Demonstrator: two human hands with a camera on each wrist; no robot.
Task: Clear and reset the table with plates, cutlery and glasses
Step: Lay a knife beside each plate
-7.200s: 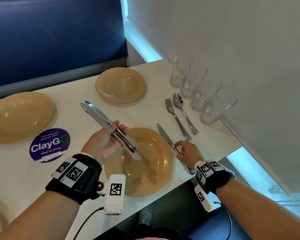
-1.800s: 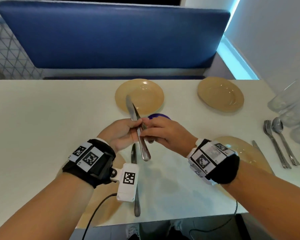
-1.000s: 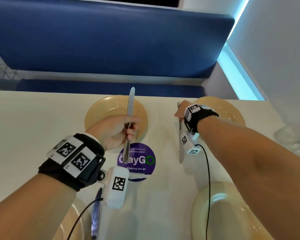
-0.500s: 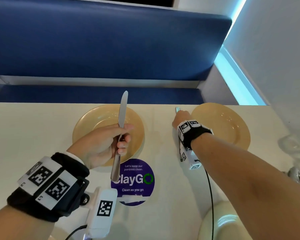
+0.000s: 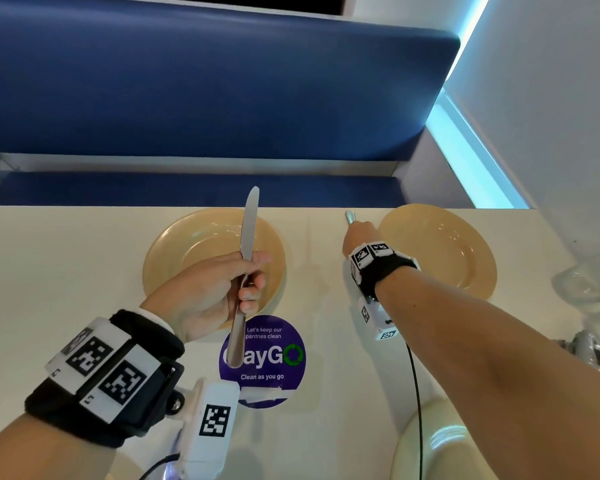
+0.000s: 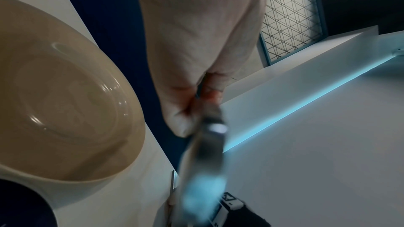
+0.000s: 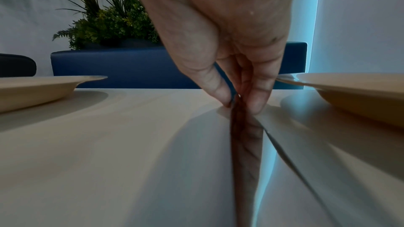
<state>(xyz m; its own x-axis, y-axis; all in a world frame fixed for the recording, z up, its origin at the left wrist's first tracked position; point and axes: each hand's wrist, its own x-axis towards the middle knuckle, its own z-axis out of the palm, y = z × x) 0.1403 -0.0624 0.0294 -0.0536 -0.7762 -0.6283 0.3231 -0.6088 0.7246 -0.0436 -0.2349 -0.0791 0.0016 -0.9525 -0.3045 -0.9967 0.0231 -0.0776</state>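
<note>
While the right hand (image 5: 359, 234) pinches a table knife (image 7: 245, 144) between thumb and fingertips (image 7: 259, 103) and holds it flat against the white table (image 5: 66, 271), the knife lies between two tan plates, its far tip (image 5: 350, 216) poking out beyond the knuckles in the head view. On the near side, the left hand (image 5: 208, 292) curls its fingers and thumb around a second table knife (image 5: 245, 271), gripping it at the handle with the blade pointing up above the left plate (image 5: 174, 251). To the right sits the other plate (image 5: 465, 258). A purple ClayGo sticker (image 5: 274, 358) marks the tabletop near the raised knife's handle end. Clear glasses (image 5: 589, 289) stand blurred at the right edge, and a blue bench (image 5: 222, 81) backs the table.
</note>
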